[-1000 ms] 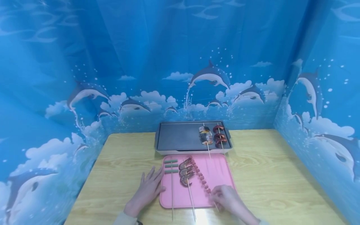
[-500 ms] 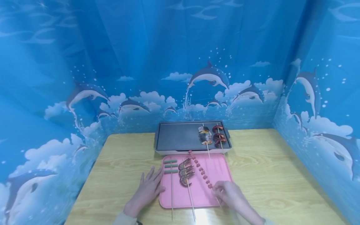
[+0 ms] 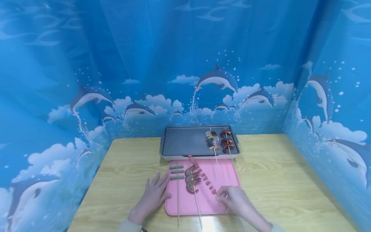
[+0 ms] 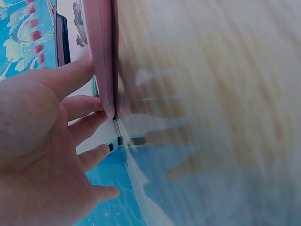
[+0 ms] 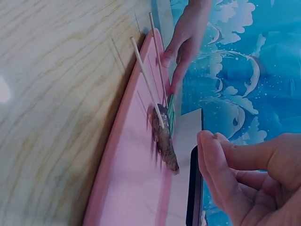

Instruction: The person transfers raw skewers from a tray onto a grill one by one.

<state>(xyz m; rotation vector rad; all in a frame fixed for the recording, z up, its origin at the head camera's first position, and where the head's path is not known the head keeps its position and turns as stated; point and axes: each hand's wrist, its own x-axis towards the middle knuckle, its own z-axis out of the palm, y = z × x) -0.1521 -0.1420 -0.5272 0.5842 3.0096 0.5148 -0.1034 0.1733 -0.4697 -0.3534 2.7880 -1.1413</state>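
Note:
My right hand [image 3: 234, 200] pinches the bare stick of a skewer of small pink-red meat pieces [image 3: 207, 183], held slantwise over the pink tray [image 3: 186, 206]. In the left wrist view, those meat pieces [image 4: 36, 35] stand raised against the backdrop. The skewer's far end lies in front of the griddle's front edge in the head view. My left hand [image 3: 152, 196] rests at the tray's left edge, fingers spread and thumb on the rim. On the tray lie a shrimp skewer [image 3: 192, 180] and a skewer with green pieces [image 3: 176, 172], their sticks toward me.
Behind the tray stands a flat black griddle [image 3: 184, 140]. On its right side lie a skewer of fish-like chunks [image 3: 213, 141] and one of dark red curled pieces [image 3: 227, 141]. A wooden table [image 3: 275, 180] carries everything; a blue dolphin curtain [image 3: 162, 64] encloses it.
The meat skewer has risen from the tray in my right hand, which shifted slightly right. Its far end has since swung left, toward the shrimp. The left hand has stayed put.

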